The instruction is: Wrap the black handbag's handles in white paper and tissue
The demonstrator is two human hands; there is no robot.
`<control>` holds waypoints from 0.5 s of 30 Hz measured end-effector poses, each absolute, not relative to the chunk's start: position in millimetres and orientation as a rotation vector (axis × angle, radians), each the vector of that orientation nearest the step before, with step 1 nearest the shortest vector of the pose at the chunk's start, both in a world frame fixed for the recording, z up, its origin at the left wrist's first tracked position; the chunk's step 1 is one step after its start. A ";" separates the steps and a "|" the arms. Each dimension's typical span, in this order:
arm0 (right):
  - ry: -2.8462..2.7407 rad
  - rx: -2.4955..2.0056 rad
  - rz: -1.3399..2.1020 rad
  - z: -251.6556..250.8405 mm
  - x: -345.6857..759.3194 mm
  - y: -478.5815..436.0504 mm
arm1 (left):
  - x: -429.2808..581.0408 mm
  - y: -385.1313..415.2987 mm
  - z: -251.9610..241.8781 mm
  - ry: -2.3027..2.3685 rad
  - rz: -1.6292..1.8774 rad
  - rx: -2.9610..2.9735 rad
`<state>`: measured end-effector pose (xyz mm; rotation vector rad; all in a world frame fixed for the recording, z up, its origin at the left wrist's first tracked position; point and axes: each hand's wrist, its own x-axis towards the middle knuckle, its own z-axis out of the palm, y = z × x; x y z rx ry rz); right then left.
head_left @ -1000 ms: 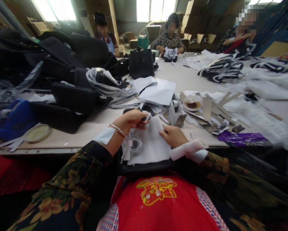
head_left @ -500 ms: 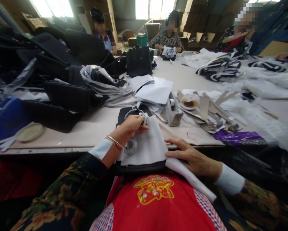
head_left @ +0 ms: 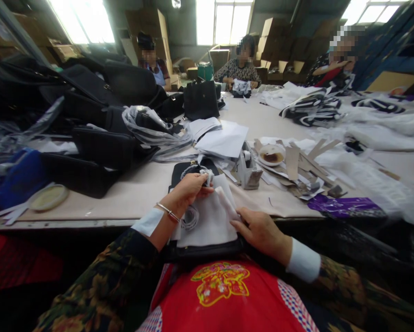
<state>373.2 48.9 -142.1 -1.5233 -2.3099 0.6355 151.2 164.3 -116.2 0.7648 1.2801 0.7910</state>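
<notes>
A black handbag (head_left: pixel 182 173) lies at the table's front edge, partly over my lap. A soft white sheet (head_left: pixel 207 226), probably foam packing, covers its middle. My left hand (head_left: pixel 193 186) is closed in a pinch on the bag's handle (head_left: pixel 207 175), which is wrapped in whitish material. Below that wrist, a pale coiled cord (head_left: pixel 190 217) rests on the sheet. With thumb and fingers, my right hand (head_left: pixel 262 230) grips the sheet's right edge, where a fold lies back over it. The bag's underside is hidden.
Black bags (head_left: pixel 99 161) are piled at left, near a blue container (head_left: pixel 20 180) and a round lid (head_left: pixel 48 197). White paper sheets (head_left: pixel 224 138), a tape dispenser (head_left: pixel 250 173), a bowl (head_left: pixel 272 156) and cardboard strips (head_left: pixel 293 161) lie ahead. Several people sit across the table.
My right hand has moved left and taken the white sheet's loose part, folding it from beside the bag onto its top. My left hand keeps its pinch on the handle.
</notes>
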 end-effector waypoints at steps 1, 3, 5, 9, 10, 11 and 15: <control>-2.309 -1.656 0.563 -146.9 366.1 48.8 | 151.0 163.2 -112.4 1.261 0.784 0.745; -2.325 -1.807 0.454 -154.1 355.7 48.0 | 150.1 160.4 -103.1 1.220 0.766 0.710; -2.363 -1.826 0.419 -155.7 352.2 47.0 | 148.8 156.8 -92.7 1.182 0.753 0.683; -2.332 -1.631 0.381 -138.7 358.5 50.2 | 148.1 146.4 -78.8 1.158 0.765 0.653; -2.277 -1.562 0.368 -131.4 359.8 53.3 | 149.1 142.6 -78.5 1.173 0.774 0.653; -2.210 -1.491 0.363 -124.0 360.2 57.7 | 150.6 137.9 -79.8 1.200 0.784 0.657; -2.033 -1.270 0.606 -103.7 347.2 82.4 | 161.4 113.1 -98.2 1.369 0.832 0.733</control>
